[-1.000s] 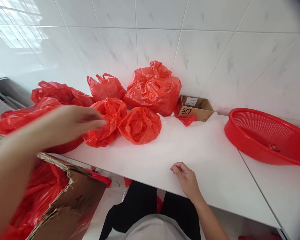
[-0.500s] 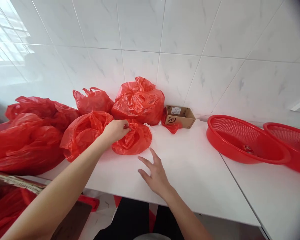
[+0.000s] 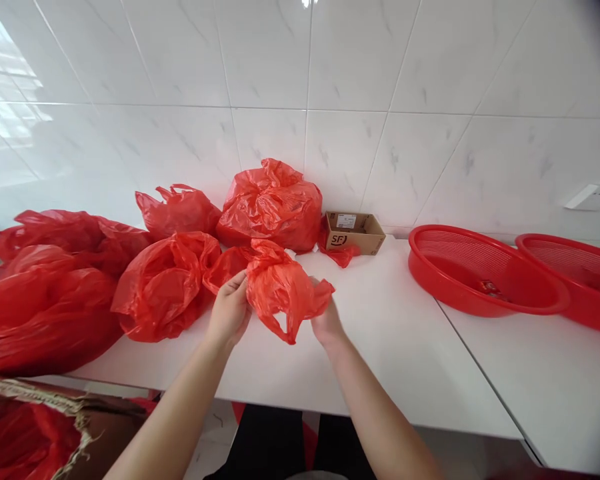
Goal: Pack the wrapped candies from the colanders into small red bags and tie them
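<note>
A crumpled red plastic bag [image 3: 283, 287] is up in front of me over the white table, one of its handle loops hanging toward me. My left hand [image 3: 230, 310] is closed on the bag's left side, with the thumb on top. At its right edge, my right hand [image 3: 327, 323] grips the bag too, its fingers mostly hidden behind the plastic. Just left of my left hand lies an opened red bag [image 3: 163, 287], its mouth spread wide. Behind the held bag sits a large full red bag [image 3: 275, 207] against the wall.
More red bags [image 3: 50, 300] are heaped at the left. A small cardboard box [image 3: 355, 233] stands by the tiled wall. Two red mesh baskets [image 3: 430, 283] are at the right, one with small wrapped items. A torn carton [image 3: 105, 433] holding red plastic is at the lower left.
The small red bag has come up off the table toward me. My right hand, open and empty before, now grips its right side, and my left hand has moved nearer.
</note>
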### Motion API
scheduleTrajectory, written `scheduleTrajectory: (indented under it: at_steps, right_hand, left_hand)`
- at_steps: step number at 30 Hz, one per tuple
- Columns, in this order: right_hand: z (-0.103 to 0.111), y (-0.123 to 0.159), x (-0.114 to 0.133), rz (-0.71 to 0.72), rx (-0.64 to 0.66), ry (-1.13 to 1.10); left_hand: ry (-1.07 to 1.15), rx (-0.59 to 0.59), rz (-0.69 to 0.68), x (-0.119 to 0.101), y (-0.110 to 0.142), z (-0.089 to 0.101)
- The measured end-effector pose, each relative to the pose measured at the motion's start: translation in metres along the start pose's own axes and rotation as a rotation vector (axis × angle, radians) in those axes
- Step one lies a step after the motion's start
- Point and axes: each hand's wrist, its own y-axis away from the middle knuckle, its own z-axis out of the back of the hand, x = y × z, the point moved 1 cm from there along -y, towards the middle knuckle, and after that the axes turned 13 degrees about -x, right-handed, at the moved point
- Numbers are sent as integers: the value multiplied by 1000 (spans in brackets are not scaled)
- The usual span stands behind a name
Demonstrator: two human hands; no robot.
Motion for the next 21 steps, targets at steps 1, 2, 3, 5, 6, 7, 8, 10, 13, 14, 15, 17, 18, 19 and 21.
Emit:
scheduleTrajectory:
  at_steps: [1, 2, 3, 5, 6, 7, 8, 10, 13, 14, 15, 17, 18, 19, 21]
  right_hand:
    - [17, 5, 2, -36, -9, -44]
    - [34, 12, 3, -88, -17, -116]
    - [48, 21, 4, -156, -26, -211]
    - [71, 40, 3, -310, -42, -399]
    - [78, 50, 2, -381, -42, -458]
    - [84, 58, 0, -434, -45, -475]
    - [89, 65, -2, -458, -64, -450]
    - [100, 73, -6, -445, -212, -395]
    - [122, 72, -6, -360, -567, -403]
    - [130, 70, -3, -331, -650, -413]
    - [137, 68, 0, -304, -702, -410]
    - [145, 65, 11, -242, -740, -347]
    - [147, 65, 17, -198, -736, -280]
    - [146, 66, 23, -145, -715, -193]
    - [138, 70, 36, -21, -611, -17]
  left_hand:
    - [5, 17, 28, 11, 5, -2]
    - [10, 30, 51, 22, 9, -3]
    - [13, 41, 72, 33, 14, -5]
    - [14, 67, 113, 53, 23, -10]
    - [13, 80, 134, 62, 28, -12]
    - [14, 90, 155, 70, 31, -13]
    - [19, 89, 173, 77, 33, -13]
    - [36, 45, 196, 87, 33, -9]
    - [36, -74, 208, 96, 26, 4]
    - [19, -98, 207, 97, 25, 8]
    - [-3, -113, 199, 96, 25, 11]
    - [-39, -142, 153, 89, 30, 11]
    - [-65, -159, 91, 83, 35, 9]
    - [-113, -166, -22, 75, 42, 5]
    - [-273, -97, -364, 57, 58, -9]
